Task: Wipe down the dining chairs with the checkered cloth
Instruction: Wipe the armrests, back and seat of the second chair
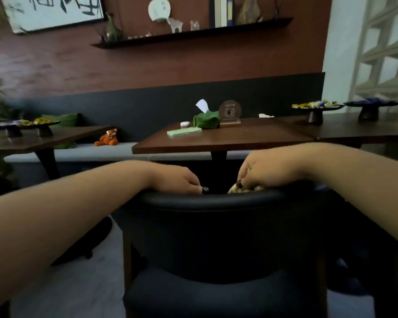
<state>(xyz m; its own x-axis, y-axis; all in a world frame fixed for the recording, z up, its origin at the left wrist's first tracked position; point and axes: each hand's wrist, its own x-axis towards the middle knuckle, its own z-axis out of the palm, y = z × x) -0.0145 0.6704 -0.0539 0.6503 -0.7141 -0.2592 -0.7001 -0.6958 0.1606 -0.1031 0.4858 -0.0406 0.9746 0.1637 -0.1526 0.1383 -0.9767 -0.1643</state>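
Wall: dark red upper part, dark panel below, with a long shelf (193, 33) carrying books, a round plate, a small animal figure and a vase.
Surface: brown wooden surface (228, 138) straight beyond the chair, flanked by another on each side; each side one carries dark pedestal dishes.
Chair: dark upholstered dining chair (221, 237) in the foreground, curved backrest toward the camera, both hands on its top edge.
Bench: grey seat cushion along the wall, behind the surfaces.
Left hand: left hand (179, 180) rests over the backrest's top edge, left of centre, fingers curled over the far side and gripping the rim; dark nail visible at the fingertip.
Right hand: right hand (269, 171) lies on the top edge right of centre, fingers bent down, clenched on the cloth and pressing it to the rim.
Cloth: checkered cloth (238, 188) mostly hidden under the right hand (only a pale bunched bit shows at the fingertips; pattern not readable).
Tissue holder: green tissue holder (206, 120) on the middle surface, white tissue sticking up.
Toy: orange fox toy (107, 137) sitting on the bench.
Case: pale green flat case (184, 132) near the tissue holder.
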